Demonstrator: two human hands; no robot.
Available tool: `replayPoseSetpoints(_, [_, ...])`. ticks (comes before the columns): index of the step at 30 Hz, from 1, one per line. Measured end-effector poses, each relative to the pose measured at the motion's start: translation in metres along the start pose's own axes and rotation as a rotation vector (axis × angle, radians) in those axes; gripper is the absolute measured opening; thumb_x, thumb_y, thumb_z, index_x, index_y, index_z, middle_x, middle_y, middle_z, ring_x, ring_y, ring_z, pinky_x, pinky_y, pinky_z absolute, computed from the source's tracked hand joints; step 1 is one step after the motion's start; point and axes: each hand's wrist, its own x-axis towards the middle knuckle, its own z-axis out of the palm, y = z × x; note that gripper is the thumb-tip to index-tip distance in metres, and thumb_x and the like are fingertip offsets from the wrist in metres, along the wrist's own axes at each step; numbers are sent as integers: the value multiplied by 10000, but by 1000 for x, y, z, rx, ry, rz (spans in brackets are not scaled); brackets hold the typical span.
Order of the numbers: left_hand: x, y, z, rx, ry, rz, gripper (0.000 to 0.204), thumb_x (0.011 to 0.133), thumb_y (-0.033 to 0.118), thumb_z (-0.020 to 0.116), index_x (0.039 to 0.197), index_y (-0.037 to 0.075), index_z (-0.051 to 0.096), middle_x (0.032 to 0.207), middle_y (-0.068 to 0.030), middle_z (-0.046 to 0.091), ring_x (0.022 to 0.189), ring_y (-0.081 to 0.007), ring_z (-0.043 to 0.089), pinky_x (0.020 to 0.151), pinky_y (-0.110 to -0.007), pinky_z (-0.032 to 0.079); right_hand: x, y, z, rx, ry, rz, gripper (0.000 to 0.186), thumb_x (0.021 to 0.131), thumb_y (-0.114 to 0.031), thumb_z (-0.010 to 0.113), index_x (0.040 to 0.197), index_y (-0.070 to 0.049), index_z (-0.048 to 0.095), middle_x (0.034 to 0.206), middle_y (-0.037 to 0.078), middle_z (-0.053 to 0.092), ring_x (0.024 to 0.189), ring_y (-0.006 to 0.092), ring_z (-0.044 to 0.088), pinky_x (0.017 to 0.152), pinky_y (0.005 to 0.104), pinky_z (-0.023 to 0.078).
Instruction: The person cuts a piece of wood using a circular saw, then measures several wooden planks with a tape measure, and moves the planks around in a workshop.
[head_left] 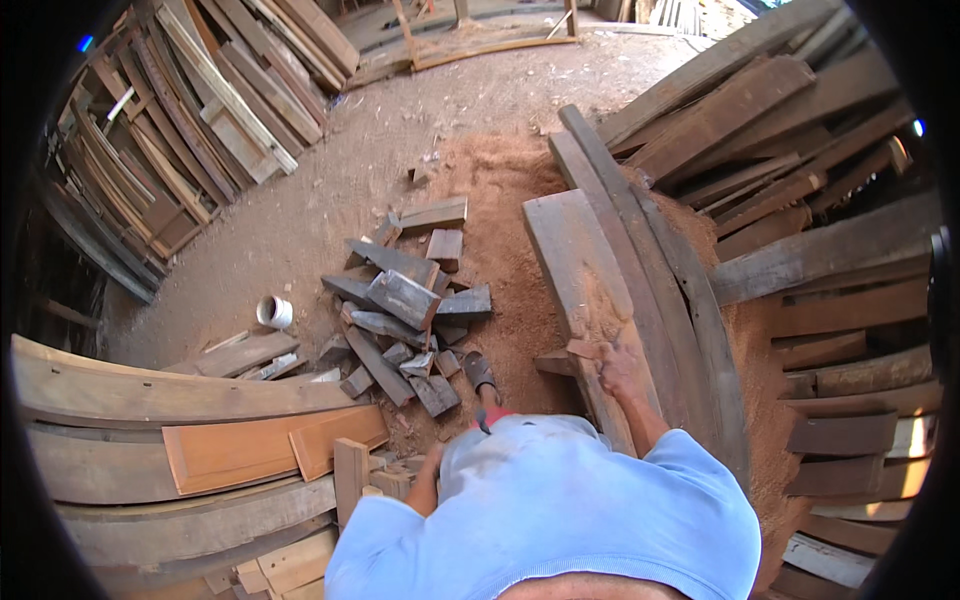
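My right hand (622, 370) is low over a thick plank (572, 232) that juts forward on my right. Its fingers are curled round a small reddish wood block (583, 348), pressed close to the plank's top. Sawdust lies on the plank around the hand. Under the plank, a short wood piece (556, 364) sticks out to the left. Of my left side only the forearm (428, 478) shows, bent in against my body; the left hand itself is hidden there.
Wood offcuts (402, 298) lie heaped ahead of my foot (480, 372). A white bucket (274, 312) lies tipped beyond them. Long beams (690, 290) run beside the plank, with stacked timber (845, 300) further right. Boards (190, 400) are piled at left; reddish sawdust (500, 165) covers the ground ahead.
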Motion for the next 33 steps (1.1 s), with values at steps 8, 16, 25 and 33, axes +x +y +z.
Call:
replayPoseSetpoints(8, [176,96,-142,-374,159,-220,358,940,346,645,1146,56,686,768,-29,657,639,-128,591,547,-300,475,27,8,-51,-72,-82,504,419,884,-246,626,1268,-79,600,1256,254,621,1180,452,578,1021,534,455])
replayPoseSetpoints(16, [205,124,-206,-474,86,-246,199,942,297,641,929,103,684,596,16,558,422,-93,444,382,-272,298,165,-76,-67,319,175,655,632,926,-337,640,1432,-9,453,1365,303,544,1290,448,517,1093,506,413])
replayPoseSetpoints(25, [175,88,-207,-71,24,-280,274,936,284,600,945,57,751,806,-86,704,741,-158,655,708,-304,520,276,-111,-77,334,251,643,639,942,-374,618,1444,-25,432,1389,303,521,1298,478,489,1107,518,388])
replayPoseSetpoints(33, [260,30,-241,-161,-170,-418,270,941,259,603,1016,58,767,865,-100,724,840,-159,670,780,-331,522,389,-96,-86,419,245,805,549,956,-454,589,1366,-90,580,1323,224,629,1263,376,581,1092,486,400])
